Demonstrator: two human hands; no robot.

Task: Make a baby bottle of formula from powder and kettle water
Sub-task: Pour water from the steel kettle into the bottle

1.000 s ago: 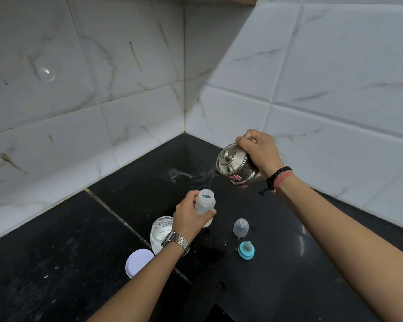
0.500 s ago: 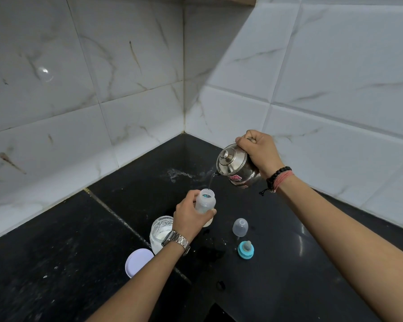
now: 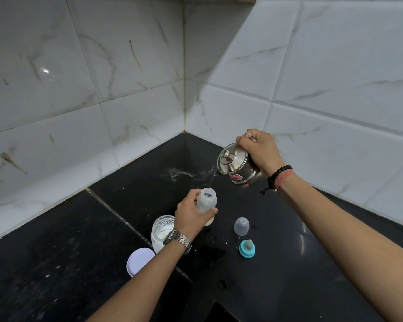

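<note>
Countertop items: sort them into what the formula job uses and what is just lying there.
In use for the job:
- baby bottle, held by left hand
- steel kettle, tilted by right hand, pouring water
- powder jar
- jar lid
- teal teat ring
- clear cap

Just there:
- spill marks

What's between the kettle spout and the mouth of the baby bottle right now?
In the head view, a thin stream of water runs from the tilted steel kettle into the open bottle; otherwise only air over the black counter.
</note>
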